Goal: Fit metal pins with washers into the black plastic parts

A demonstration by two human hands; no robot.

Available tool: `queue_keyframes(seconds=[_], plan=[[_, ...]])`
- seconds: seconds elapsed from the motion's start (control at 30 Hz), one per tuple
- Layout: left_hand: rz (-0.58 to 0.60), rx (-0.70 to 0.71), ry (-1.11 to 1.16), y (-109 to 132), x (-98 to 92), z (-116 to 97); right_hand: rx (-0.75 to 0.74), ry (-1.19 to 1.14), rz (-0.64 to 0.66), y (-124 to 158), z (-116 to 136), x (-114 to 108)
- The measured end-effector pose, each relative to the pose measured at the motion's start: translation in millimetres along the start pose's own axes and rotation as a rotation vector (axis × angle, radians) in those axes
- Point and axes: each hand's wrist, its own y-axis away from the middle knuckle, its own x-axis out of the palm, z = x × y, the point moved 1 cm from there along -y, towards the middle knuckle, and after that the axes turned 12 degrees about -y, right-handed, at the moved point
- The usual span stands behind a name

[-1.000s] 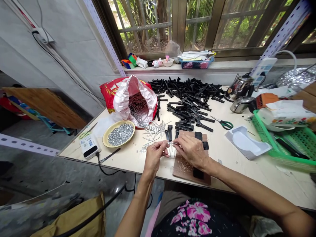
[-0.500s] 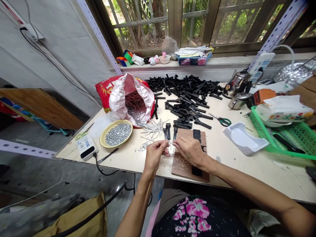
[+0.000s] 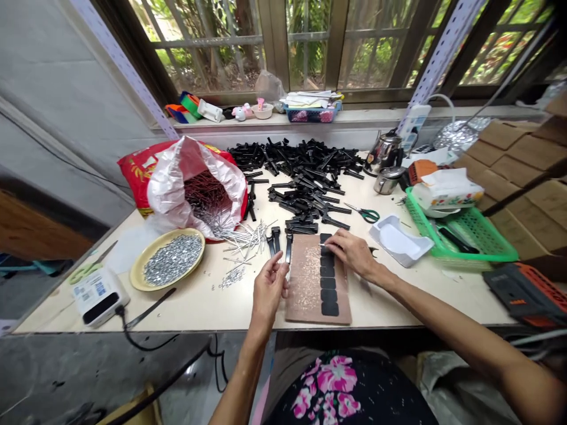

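My left hand (image 3: 269, 286) is at the left edge of a brown board (image 3: 305, 310), its fingers curled together. A pale, thin strip shows beside its fingertips, but I cannot make out what they hold. Over the board's upper right, my right hand (image 3: 354, 254) pinches a small silvery piece, mostly hidden by the fingers. Below it runs a column of black square pads (image 3: 328, 283), with pale crumbs scattered to their left. Several black strap-like parts (image 3: 275, 238) lie just beyond my left hand. Thin metal rods (image 3: 250, 239) and a little heap of small metal bits (image 3: 233, 277) are to its left.
A yellow bowl (image 3: 138, 273) of metal bits and a red-and-white sack (image 3: 162, 189) of rods stand left. Black parts (image 3: 305, 162) are piled at the back. Scissors (image 3: 368, 215), a white tray (image 3: 398, 245), a green basket (image 3: 482, 255) and a kettle (image 3: 390, 150) are right.
My hands have moved apart: the right went over the black pads, the left stayed by the board's left edge. Earlier, both held a thin metal rod between them. The camera view has turned right.
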Motion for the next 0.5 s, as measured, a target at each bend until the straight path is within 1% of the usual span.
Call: queue_keyframes(seconds=[0.07,0.13,0.17,0.23,0.3,0.33,0.37,0.4,0.5], plan=[[0.005,0.053,-0.105,1,11.3,9,0.008,0.077,0.009,-4,-25,-4],[-0.021,0.143,-0.243,3,21.9,17,-0.017,0.126,0.013,-2,-38,-2],[-0.051,0.196,-0.312,4,26.3,20,-0.054,0.126,0.018,2,-39,1],[-0.114,0.281,-0.427,6,32.6,24,-0.190,0.072,0.072,17,-33,9],[-0.146,0.318,-0.499,8,35.7,26,-0.351,-0.005,0.162,31,-22,15],[-0.151,0.322,-0.523,8,36.4,26,-0.406,-0.032,0.200,34,-19,16],[-0.155,0.322,-0.539,8,36.7,26,-0.426,-0.044,0.216,35,-18,16],[-0.160,0.323,-0.552,8,36.7,26,-0.399,-0.039,0.196,33,-20,13],[-0.186,0.339,-0.575,7,36.5,26,-0.238,0.017,0.074,23,-28,7]])
